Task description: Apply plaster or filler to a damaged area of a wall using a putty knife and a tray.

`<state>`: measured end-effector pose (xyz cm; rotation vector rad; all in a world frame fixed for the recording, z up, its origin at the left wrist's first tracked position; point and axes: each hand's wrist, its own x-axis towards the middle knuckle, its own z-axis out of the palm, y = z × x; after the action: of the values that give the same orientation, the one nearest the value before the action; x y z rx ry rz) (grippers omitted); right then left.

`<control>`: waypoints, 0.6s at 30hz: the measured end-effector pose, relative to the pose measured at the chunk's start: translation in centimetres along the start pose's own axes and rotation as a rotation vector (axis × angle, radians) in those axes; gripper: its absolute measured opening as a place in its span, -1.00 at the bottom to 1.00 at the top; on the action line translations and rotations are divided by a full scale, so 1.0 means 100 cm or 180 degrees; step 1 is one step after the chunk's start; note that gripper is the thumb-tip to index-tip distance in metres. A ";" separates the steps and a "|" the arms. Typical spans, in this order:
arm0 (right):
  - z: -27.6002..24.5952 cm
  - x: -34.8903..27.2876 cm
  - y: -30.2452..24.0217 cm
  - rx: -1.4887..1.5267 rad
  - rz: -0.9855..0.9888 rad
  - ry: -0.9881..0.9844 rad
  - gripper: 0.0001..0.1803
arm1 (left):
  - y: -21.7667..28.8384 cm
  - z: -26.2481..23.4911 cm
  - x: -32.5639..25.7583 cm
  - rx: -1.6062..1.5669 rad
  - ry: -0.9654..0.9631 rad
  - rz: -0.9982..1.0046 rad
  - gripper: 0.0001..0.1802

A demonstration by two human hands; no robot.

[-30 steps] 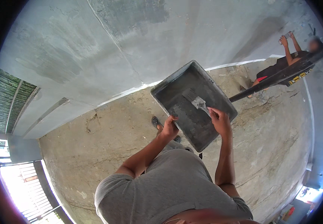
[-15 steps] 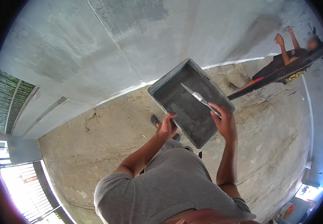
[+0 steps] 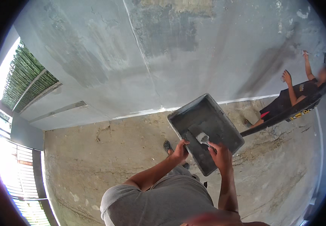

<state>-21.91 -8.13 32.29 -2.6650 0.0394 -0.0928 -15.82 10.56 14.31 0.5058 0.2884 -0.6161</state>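
My left hand [image 3: 179, 150] grips the near left rim of a rectangular dark grey plastic tub [image 3: 227, 150], thumb over the edge and fingers hidden beneath. The tub is held tilted in front of my body, with grey paste [image 3: 208, 162] smeared over its bottom and walls. My right hand [image 3: 222, 156] is closed round the handle of a putty knife [image 3: 203, 138], its neck crusted with pale paste. The knife's working end points down into the tub, over the paste; whether it touches the paste I cannot tell.
A grey wall [image 3: 114, 83] with darker patches rises ahead, meeting a rough concrete floor [image 3: 95, 165]. At right, another person [image 3: 302, 90] in dark clothes reaches toward the wall. A dark pole [image 3: 279, 118] slants there. Barred openings [image 3: 23, 180] stand on the left.
My right hand has turned the putty knife from edge-on to flat and lowered it over the paste. The tub and both hands sit lower in view, as the view has shifted upward.
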 end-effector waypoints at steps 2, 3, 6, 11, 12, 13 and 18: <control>-0.005 -0.004 -0.001 0.0129 -0.0022 -0.0036 -0.71 | -0.005 -0.015 0.004 -0.0074 0.0194 0.0027 -0.51; -0.005 -0.003 0.000 0.0244 -0.0017 -0.0109 -0.68 | -0.002 -0.015 0.005 -0.0177 0.0408 0.0022 -0.51; -0.008 -0.006 0.015 0.0551 -0.0247 -0.0097 -0.72 | 0.010 0.006 -0.007 -0.0074 0.0395 0.0128 -0.51; -0.044 -0.007 0.017 0.1274 -0.0120 0.0015 -0.68 | 0.025 -0.001 -0.008 -0.0093 0.0226 0.0346 -0.61; -0.053 -0.006 0.015 0.1380 0.0084 -0.0096 -0.67 | 0.028 -0.006 -0.008 -0.0151 0.0267 0.0347 -0.67; -0.063 -0.003 0.012 0.1381 0.0045 -0.0094 -0.67 | 0.031 -0.010 -0.008 -0.0153 0.0258 0.0385 -0.67; -0.118 0.038 -0.014 0.1009 -0.0396 0.0142 -0.60 | 0.052 0.002 -0.018 -0.0293 0.0346 0.0665 -0.73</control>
<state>-18.96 -12.43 43.61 -2.3466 -0.1177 -0.1829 -14.03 14.97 17.07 0.4743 0.3601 -0.3713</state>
